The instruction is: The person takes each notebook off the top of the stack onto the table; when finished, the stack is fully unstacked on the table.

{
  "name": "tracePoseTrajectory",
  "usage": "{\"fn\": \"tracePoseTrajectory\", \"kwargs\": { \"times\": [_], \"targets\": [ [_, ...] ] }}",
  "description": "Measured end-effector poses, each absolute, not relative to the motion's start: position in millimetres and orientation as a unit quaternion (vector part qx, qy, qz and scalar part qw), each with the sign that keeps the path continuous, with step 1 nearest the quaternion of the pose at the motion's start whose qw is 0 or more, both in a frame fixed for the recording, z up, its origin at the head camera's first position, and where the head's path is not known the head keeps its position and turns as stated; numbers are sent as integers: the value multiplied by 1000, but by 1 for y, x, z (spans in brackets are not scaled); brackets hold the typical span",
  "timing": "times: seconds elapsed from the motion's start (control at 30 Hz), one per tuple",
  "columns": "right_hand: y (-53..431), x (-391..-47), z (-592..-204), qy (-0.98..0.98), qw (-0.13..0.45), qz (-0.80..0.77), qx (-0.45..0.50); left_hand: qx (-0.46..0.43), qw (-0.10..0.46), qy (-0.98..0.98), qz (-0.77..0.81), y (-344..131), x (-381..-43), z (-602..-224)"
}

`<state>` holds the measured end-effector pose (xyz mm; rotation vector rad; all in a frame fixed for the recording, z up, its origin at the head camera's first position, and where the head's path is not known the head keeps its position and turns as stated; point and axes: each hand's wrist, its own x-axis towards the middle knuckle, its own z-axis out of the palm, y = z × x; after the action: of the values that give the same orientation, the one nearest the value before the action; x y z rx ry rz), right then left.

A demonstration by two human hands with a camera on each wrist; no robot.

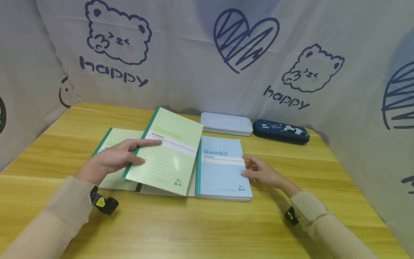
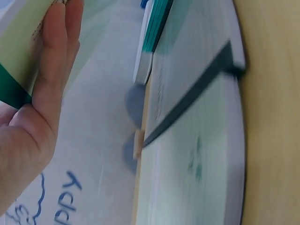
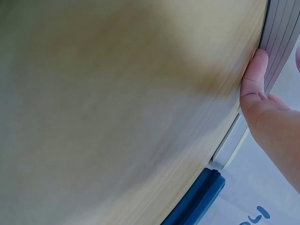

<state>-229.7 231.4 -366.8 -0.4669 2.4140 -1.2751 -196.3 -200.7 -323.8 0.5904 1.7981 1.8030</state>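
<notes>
The left hand (image 1: 118, 156) pinches a green Gambit notebook (image 1: 165, 158) by its spine side, tilted above the wood-grain table (image 1: 181, 230) toward the far edge; supported one-sidedly, it could droop and snag the blue Gambit notebook (image 1: 223, 176), which the loosely open right hand (image 1: 266, 173) touches.

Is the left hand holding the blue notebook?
No, the left hand holds a light green notebook, while the right hand touches the blue notebook.

Green notebook (image 1: 168, 158): pale green cover, dark green spine, white band; closed, raised and tilted — spine at left, printed cover facing up. Blue notebook (image 1: 223, 178): light blue cover, teal spine, white band, "Gambit" heading; closed, flat, uppermost on a stack (image 3: 282, 33) — right of the green notebook.
</notes>
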Motion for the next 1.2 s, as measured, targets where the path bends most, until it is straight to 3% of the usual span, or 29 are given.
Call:
{"fn": "tracePoseTrajectory", "kwargs": {
  "times": [0.27,0.5,0.67,1.07,1.2],
  "targets": [
    [231,-231,-367,853,181,-453,-188,257,217,676,656,-250,-184,-329],
    [231,-231,-367,844,184,-466,-189,271,293,568,720,-290,-180,-340],
    [230,-231,-367,846,183,-464,-190,265,299,553,731,-313,-176,-343],
    [229,-228,-363,849,184,-458,-189,259,284,547,744,-365,-172,-343],
    [229,-228,-364,850,183,-456,-189,212,243,607,727,-386,-169,-344]
  ]
}}
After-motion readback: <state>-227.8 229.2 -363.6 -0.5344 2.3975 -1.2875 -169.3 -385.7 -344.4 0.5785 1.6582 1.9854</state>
